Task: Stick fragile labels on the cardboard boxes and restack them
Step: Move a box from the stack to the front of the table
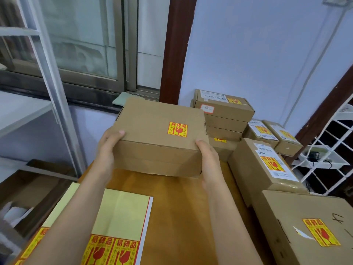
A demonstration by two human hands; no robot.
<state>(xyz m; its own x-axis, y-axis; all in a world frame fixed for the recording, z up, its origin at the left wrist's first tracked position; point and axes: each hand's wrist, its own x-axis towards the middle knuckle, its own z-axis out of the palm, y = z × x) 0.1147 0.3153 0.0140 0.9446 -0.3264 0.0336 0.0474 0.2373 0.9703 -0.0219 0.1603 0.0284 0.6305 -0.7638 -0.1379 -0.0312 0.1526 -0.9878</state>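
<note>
I hold a brown cardboard box (152, 138) above the wooden table (181, 217), and a yellow-and-red fragile label (177, 129) is stuck on its top. My left hand (108, 150) grips its left end, thumb on the top edge. My right hand (209, 159) grips its right end. A label sheet (118, 222) lies at the table's near left, with a few fragile labels at its bottom and bare yellow backing above.
Labelled boxes stand along the right: a stack at the back (223, 111), two small ones (273, 134), a larger one (267, 167) and a near one (309, 230). A white wire rack (328, 150) is at far right, a metal shelf frame (53, 92) at left.
</note>
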